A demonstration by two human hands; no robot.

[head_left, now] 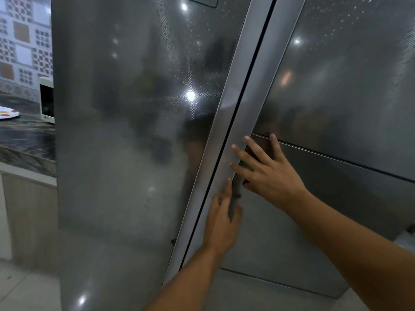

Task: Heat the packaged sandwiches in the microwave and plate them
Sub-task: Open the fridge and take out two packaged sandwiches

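Head view looks down my two bare forearms to a glossy grey double-door fridge. My right hand lies flat on the right door, fingers spread and straight, fingertips reaching the brushed metal strip along its edge. My left hand rests lower on that strip, fingers straight. No sandwiches show. Far left, a white microwave stands on a dark marbled counter, near a white plate with coloured spots.
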